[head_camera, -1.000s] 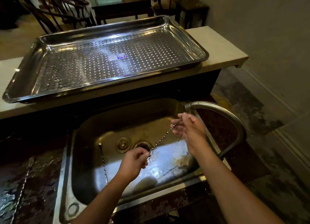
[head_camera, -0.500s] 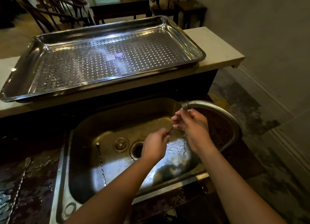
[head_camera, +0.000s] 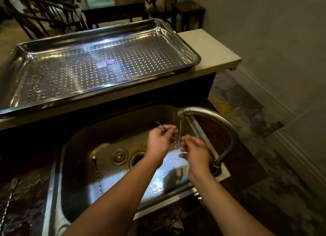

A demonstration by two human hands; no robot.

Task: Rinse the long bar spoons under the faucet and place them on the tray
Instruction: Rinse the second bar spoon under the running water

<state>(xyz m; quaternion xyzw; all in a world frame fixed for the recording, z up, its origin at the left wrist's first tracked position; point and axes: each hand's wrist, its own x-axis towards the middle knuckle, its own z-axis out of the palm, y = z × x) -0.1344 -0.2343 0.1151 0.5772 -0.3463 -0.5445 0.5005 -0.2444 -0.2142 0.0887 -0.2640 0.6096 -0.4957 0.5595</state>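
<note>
**Item 1, bar spoon point(head_camera: 160, 124), in hand.** Your left hand point(head_camera: 158, 142) is gripping it, fingers curled round the thin stem, above the far half of the sink point(head_camera: 105, 129). One slim end is sticking out on the far-left side of the fist (the rest is hiding under your fingers).

**Item 2, right hand point(head_camera: 195, 151).** It is hanging just right of the left hand, fingers loosely curved and holding nothing that shows.

**Item 3, faucet point(head_camera: 211, 114).** It is arching over from the sink's near right corner and pouring a thin stream point(head_camera: 180, 129) down between your two hands.

**Item 4, second bar spoon point(head_camera: 98, 176).** It is lying on the sink floor, left of the drain point(head_camera: 136, 159), running near to far.

**Item 5, third bar spoon point(head_camera: 8, 198).** It is lying on the wet dark counter point(head_camera: 26, 209), left of the sink.

**Item 6, perforated tray point(head_camera: 191, 53).** It is sitting on the pale counter point(head_camera: 211, 48) beyond the sink (a small label is showing mid-floor).
</note>
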